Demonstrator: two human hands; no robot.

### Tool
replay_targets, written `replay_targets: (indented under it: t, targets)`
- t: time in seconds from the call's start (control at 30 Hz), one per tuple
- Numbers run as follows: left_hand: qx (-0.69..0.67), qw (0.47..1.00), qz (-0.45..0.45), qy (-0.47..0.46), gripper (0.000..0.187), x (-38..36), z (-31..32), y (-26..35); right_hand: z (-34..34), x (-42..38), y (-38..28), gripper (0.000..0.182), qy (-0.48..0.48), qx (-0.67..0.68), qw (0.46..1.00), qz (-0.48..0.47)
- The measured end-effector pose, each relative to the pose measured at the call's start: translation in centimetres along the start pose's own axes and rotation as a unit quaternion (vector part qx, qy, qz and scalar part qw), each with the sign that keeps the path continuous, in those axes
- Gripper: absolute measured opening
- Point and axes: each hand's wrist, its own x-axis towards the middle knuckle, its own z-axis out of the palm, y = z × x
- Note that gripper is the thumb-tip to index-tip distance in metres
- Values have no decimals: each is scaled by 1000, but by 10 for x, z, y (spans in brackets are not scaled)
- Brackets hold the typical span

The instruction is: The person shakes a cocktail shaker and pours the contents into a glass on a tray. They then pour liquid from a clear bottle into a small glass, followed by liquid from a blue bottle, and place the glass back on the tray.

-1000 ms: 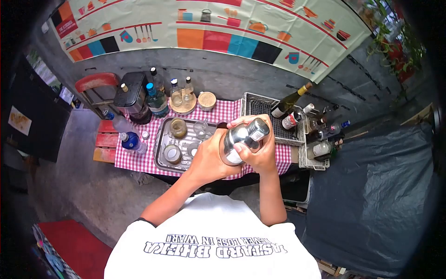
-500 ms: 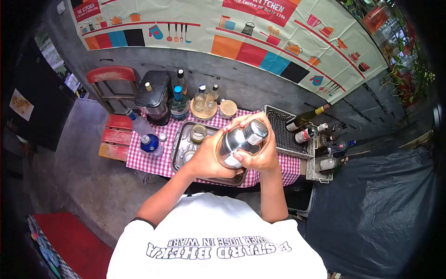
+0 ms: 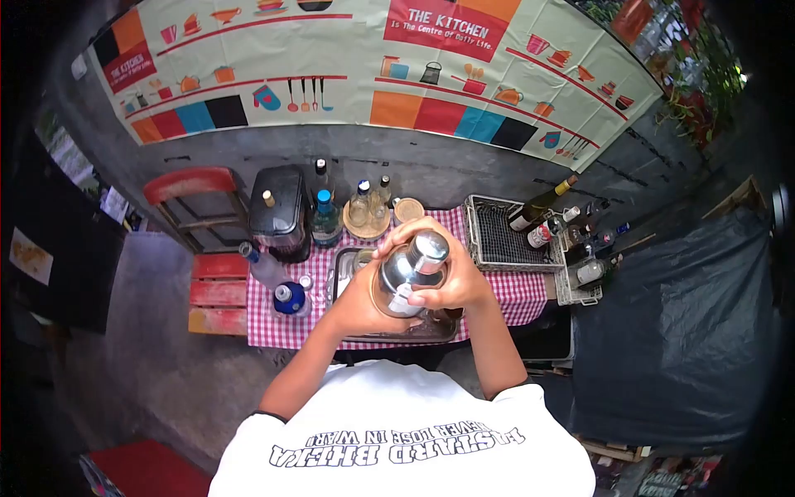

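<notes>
A shiny metal cocktail shaker, its cap on, is held in front of my chest between both hands. My left hand wraps the left side and the underside of its body. My right hand grips it from the right, the thumb across the front and the fingers curling over the far side. Below the shaker lies a metal tray on the checked cloth, largely covered by my hands and forearms.
Left of the tray stand a blue-capped bottle and a clear bottle. Behind are a black dispenser, a teal-capped bottle and a wooden board with small bottles. To the right, a wire basket sits beside several bottles.
The shaker and both hands have shifted slightly left and down in view, and the shaker looks more upright. The camera view has tilted up, showing more of the wall banner.
</notes>
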Motion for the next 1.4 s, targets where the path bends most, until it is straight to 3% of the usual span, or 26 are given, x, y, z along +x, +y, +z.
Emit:
replay_targets:
  t: [0.07,0.1,0.17,0.2,0.23,0.3,0.37,0.47,0.5,0.57,0.7,0.87,1.03,1.17,1.23,1.27,1.33,1.4]
  targets:
    - [4,995,24,93,75,-3,3,2,-3,2,-6,71,1,-66,998,-8]
    - [101,988,-1,120,75,-9,3,1,-6,1,-10,73,31,-182,982,-42]
    - [170,974,-27,148,75,-14,4,12,-3,-1,-40,66,32,-356,933,-34]
    - [189,969,-12,159,76,-16,4,11,-2,2,-43,59,21,-386,920,-61]
    - [192,970,-8,151,76,-16,3,11,4,9,-39,45,33,-489,861,-136]
    - [249,952,-43,176,74,-18,4,10,3,12,-33,32,-22,-587,805,-84]
    - [247,951,-56,175,72,-21,1,6,3,13,-28,27,-28,-604,794,-65]
    - [194,972,-85,104,76,-21,-6,6,3,11,-21,21,-28,-601,798,-50]
    - [193,972,-80,103,76,-21,-11,2,2,10,-21,20,-19,-584,810,-57]
    - [150,988,-30,9,77,-22,-20,-9,6,7,-24,18,-16,-561,823,-86]
    - [43,998,19,-43,80,-14,-16,-11,6,1,-36,16,-38,-569,815,-100]
    - [-37,988,-14,-150,89,-1,-8,-17,-1,-3,-57,18,-71,-552,818,-144]
    - [-26,985,-12,-169,90,11,13,-16,-24,-14,-58,18,-95,-531,827,-158]
    - [133,991,-32,10,78,14,42,-24,-57,-24,-45,20,-102,-514,843,-119]
    - [223,965,-93,101,76,20,63,-15,-71,-29,-42,22,-84,-531,839,-79]
    - [224,964,-95,107,76,23,74,-18,-75,-32,-43,19,-64,-528,844,-72]
    - [302,926,-65,218,77,29,94,-25,-83,-40,-43,17,-50,-539,840,-43]
    - [303,921,-76,232,77,34,107,-34,-84,-47,-44,20,-7,-555,831,-18]
